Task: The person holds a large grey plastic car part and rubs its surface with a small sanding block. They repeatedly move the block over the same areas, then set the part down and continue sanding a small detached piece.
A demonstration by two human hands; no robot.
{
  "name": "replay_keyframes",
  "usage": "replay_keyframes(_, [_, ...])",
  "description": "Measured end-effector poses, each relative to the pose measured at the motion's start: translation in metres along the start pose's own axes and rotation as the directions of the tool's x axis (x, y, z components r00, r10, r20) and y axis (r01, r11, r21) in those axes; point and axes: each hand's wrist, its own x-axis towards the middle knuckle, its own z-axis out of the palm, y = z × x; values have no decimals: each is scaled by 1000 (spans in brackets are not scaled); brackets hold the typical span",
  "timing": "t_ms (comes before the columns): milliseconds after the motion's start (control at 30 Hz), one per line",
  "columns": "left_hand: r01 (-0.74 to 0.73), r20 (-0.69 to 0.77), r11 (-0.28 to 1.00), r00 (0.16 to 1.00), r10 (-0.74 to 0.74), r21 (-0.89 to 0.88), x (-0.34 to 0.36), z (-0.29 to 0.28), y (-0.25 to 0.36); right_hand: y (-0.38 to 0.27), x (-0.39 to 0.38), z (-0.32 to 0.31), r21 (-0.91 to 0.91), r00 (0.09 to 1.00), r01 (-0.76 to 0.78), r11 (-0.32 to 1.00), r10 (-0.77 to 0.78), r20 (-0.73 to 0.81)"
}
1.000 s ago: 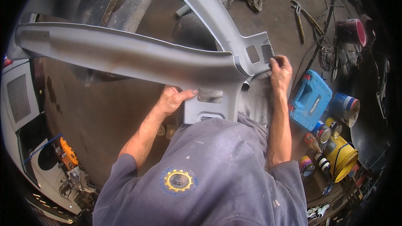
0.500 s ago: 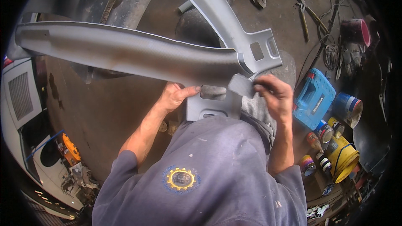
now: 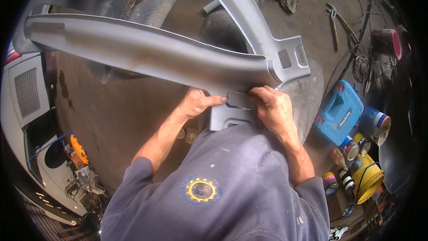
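Right hand (image 3: 273, 108) pinches a small cover (image 3: 239, 100) against the grey panel (image 3: 156, 52), left hand (image 3: 199, 103) pinches that panel's edge, and uneven pressing could tilt the cover.

**Head camera: mounting and field of view**

The head camera is the left unit of a side-by-side pair worn on the head. It faces steeply downward along the front of the body. Orientation: upright, not mirrored. The shirt (image 3: 258, 178) fills the lower middle at close range. The left hand (image 3: 199, 103) and right hand (image 3: 273, 108) lie near frame centre, within arm's reach. The floor (image 3: 107, 116) forms the background. The fisheye field is wide, with dark corners and edges bent toward the rim.
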Motion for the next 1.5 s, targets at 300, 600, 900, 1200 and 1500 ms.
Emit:
replay_keyframes(300, [24, -44, 999, 999, -22, 41, -3, 4, 3, -1, -5, 10, -28, 1000, 12, 1000, -12, -19])
replay_keyframes(600, [88, -12, 996, 996, -88, 11, -4, 10, 10, 2, -8, 19, -185, 981, 154, 971, -172, -90])
replay_keyframes(900, [139, -45, 990, 989, -140, -21, -5, 5, -1, 29, -26, -1, 540, 853, -393, 744, 515, -87])
replay_keyframes(1200, [153, -51, 987, 987, -155, -46, -5, 8, 3, 8, -17, 11, 752, 778, -568, 335, 518, 356])
replay_keyframes(1500, [439, -100, 839, 866, -491, -322, -16, 22, 23, 7, -16, 15, 818, 774, -529, 225, 524, 356])
